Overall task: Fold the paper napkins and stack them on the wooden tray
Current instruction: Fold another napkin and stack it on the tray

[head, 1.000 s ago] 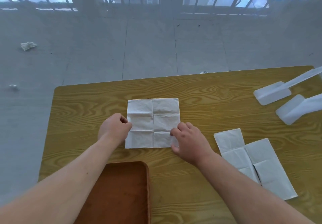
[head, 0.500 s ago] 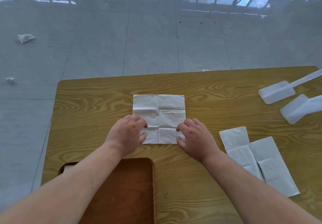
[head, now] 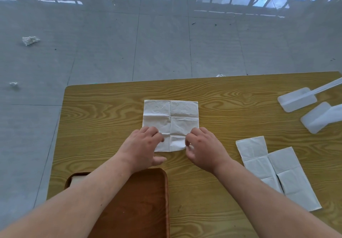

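Observation:
An unfolded white paper napkin (head: 171, 119) with crease lines lies flat in the middle of the wooden table (head: 231, 108). My left hand (head: 142, 147) rests on its near left corner, fingers on the paper. My right hand (head: 201, 149) pinches the near right corner, which lifts slightly. The brown wooden tray (head: 140, 200) sits at the near edge under my left forearm; a pale folded napkin (head: 77, 179) shows in its far left corner. Two more long folded napkins (head: 277, 173) lie side by side to the right.
Two white plastic scoop-like tools (head: 305, 108) lie at the table's far right. Beyond the table is a grey tiled floor with crumpled paper scraps (head: 29, 40) at the left. The table's left edge is close to the tray.
Both hands have slid from the napkin's side edges to its near corners. The right hand has begun to lift the near right corner.

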Demonstrator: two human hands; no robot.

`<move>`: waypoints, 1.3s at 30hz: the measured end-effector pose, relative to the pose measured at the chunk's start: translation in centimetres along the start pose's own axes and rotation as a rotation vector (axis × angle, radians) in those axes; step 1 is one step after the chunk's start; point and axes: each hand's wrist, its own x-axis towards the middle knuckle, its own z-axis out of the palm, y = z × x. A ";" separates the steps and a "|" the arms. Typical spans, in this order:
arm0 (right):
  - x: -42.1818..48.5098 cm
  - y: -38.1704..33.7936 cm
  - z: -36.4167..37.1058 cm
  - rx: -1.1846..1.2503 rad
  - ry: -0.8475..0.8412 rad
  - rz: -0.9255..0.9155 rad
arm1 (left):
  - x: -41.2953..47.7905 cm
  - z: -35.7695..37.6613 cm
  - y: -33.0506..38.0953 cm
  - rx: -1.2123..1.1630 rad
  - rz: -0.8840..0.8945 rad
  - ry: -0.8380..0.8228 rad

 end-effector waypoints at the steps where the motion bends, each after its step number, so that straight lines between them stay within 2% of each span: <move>1: 0.0 -0.1 -0.3 0.045 0.013 0.011 | -0.1 0.0 0.2 0.006 0.005 0.011; 5: -0.1 -0.2 -1.6 0.165 0.038 0.032 | 0.3 -0.3 0.7 -0.021 -0.012 0.042; 9: -0.6 -0.2 -2.4 0.177 0.059 0.034 | 0.8 -0.6 0.5 -0.074 -0.014 0.079; 13: -0.5 0.0 -2.2 0.047 -0.093 0.027 | 1.0 -1.0 0.5 -0.196 -0.098 0.034; 15: -0.1 0.2 -1.8 0.050 -0.114 0.036 | 0.9 -1.4 0.3 -0.284 -0.190 -0.029; 17: 0.2 0.4 -1.7 0.147 -0.083 0.094 | 0.9 -1.8 0.0 -0.392 -0.291 -0.072; 21: 1.1 0.7 -2.2 0.448 -0.004 0.312 | 1.3 -2.4 -0.7 -0.605 -0.458 -0.029; 24: 2.2 1.0 -2.7 0.539 0.008 0.396 | 1.7 -2.4 -1.2 -0.618 -0.525 0.022; 27: 3.0 1.6 -2.7 0.521 0.010 0.419 | 2.0 -1.9 -1.5 -0.583 -0.566 0.067; 31: 4.0 2.1 -2.6 0.375 0.011 0.423 | 2.5 -1.5 -1.6 -0.465 -0.533 0.122; 34: 3.7 2.1 -2.4 0.169 0.162 0.361 | 2.2 -1.6 -1.3 -0.239 -0.481 0.286; 36: 3.1 1.8 -2.4 0.104 0.241 0.215 | 1.8 -1.4 -1.0 -0.139 -0.317 0.380; 39: 2.0 1.2 -1.7 0.023 0.147 -0.021 | 1.0 -0.7 -0.7 -0.071 -0.002 0.352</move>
